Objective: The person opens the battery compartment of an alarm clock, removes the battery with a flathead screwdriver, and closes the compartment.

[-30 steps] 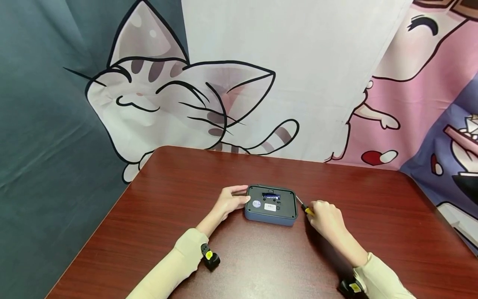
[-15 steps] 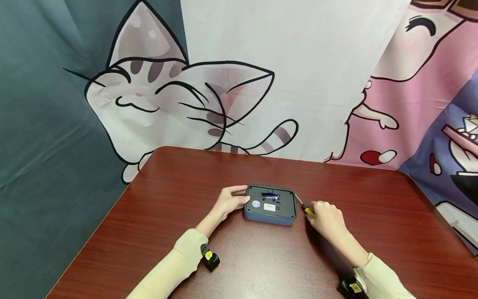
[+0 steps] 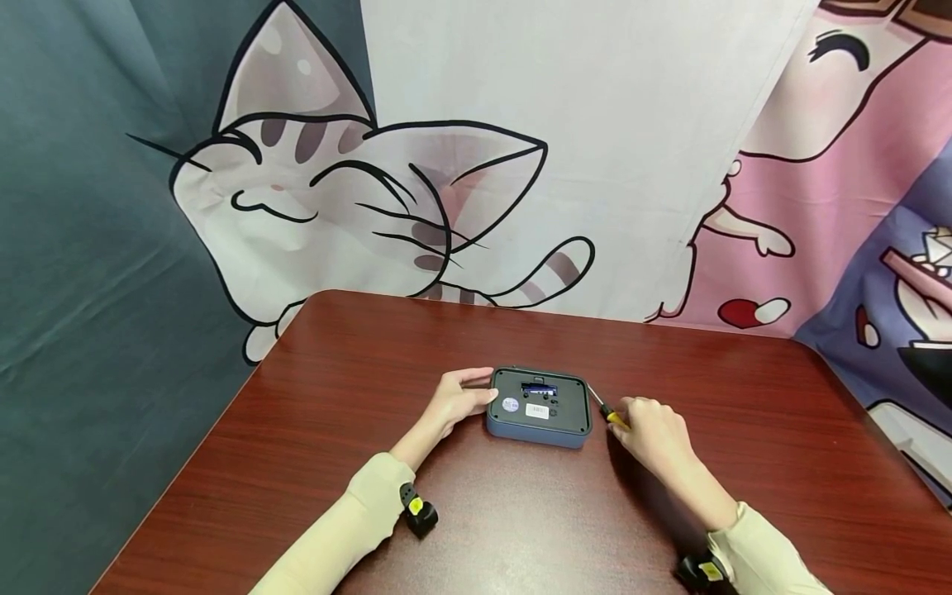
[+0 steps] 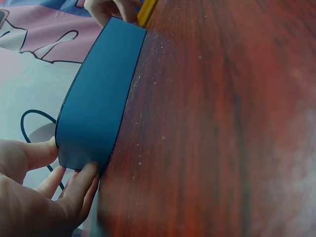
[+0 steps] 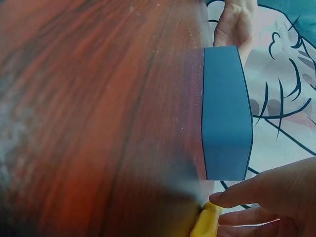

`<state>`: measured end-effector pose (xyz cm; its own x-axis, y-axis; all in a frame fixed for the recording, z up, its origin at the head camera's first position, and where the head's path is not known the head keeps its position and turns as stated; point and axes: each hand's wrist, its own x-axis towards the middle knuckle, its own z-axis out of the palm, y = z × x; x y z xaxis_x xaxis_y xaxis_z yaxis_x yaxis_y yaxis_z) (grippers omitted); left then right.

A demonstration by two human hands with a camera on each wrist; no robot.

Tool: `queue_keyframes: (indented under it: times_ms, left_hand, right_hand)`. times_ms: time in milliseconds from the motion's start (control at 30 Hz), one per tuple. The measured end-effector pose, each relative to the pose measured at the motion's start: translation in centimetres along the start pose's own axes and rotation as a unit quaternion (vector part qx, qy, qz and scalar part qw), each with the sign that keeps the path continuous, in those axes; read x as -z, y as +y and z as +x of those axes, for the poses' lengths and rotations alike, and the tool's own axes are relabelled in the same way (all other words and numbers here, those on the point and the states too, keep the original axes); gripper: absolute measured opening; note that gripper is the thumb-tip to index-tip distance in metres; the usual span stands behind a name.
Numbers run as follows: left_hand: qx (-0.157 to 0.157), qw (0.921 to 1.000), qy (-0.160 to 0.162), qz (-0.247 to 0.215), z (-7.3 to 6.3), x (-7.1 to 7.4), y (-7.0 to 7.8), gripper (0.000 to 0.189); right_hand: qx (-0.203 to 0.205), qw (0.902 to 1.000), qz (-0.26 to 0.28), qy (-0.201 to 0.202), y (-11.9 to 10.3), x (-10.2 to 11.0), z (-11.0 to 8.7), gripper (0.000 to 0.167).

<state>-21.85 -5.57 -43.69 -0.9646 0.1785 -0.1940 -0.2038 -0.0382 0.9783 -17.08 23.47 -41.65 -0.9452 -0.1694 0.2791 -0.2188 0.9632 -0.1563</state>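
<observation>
A rounded rectangular blue box lies on the table with its black back panel facing up. In that panel an uncovered recess shows a blue battery, near a round sticker and a white label. My left hand grips the box's left end, the thumb at its upper edge and the fingers around the end, as the left wrist view shows. In my right hand is a screwdriver with a yellow and black handle, pinched between thumb and fingers. Its metal shaft points at the box's right rear corner.
The dark red wooden table has rounded far corners. Behind it hangs a cloth backdrop printed with cartoon cats. A small black camera is strapped at the left wrist, another at the right.
My right hand has shifted very slightly to the right with the screwdriver. The box and my left hand stay where they were.
</observation>
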Motion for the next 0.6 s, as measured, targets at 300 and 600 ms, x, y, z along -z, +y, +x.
queue_keyframes:
  times_ms: [300, 600]
  left_hand:
    - [0.008, 1.0000, 0.006, 0.001, 0.0, 0.0, 0.1, 0.047]
    - [0.006, 1.0000, 0.008, 0.002, 0.0, -0.1, 0.1, 0.046]
  right_hand:
    - [0.005, 0.9997, -0.004, 0.022, -0.5, 0.6, 0.2, 0.015]
    - [0.017, 0.9989, -0.005, 0.044, -1.2, 1.0, 0.5, 0.016]
